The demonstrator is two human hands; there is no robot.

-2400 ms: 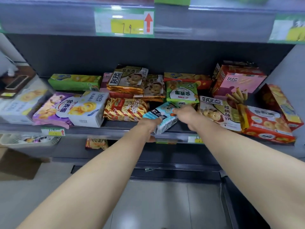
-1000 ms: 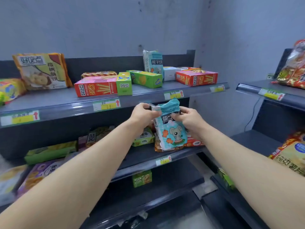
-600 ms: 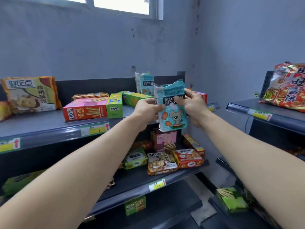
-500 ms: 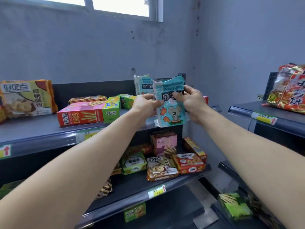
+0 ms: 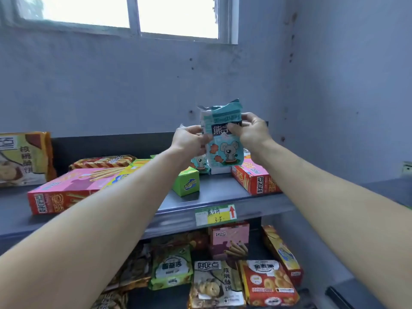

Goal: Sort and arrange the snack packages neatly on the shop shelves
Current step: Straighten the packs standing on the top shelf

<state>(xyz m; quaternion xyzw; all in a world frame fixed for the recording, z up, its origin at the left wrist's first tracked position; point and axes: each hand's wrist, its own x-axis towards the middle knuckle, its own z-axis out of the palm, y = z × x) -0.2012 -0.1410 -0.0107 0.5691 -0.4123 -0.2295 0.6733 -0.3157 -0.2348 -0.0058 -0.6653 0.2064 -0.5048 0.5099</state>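
Your only view comes from the wide-angle camera on your head, facing straight ahead at the shelving and the grey wall [image 5: 111, 85] behind it. The top shelf [image 5: 223, 188] crosses the middle of the frame. The window [image 5: 174, 16] sits at 12 o'clock and the lower shelf [image 5: 160, 297] at 6 o'clock. Your forearms enter from 7 and 5 o'clock. Your left hand [image 5: 189, 141] and right hand [image 5: 252, 132] grip the blue packet [image 5: 225, 150] at arm's reach, just above centre.

Daylight is glaring through a white-framed window [image 5: 178, 16] above a grey-blue wall [image 5: 111, 85], a green-and-yellow price label [image 5: 215, 215] is showing a red arrow, and possibly a socket [image 5: 407, 168] is peeking in at right.
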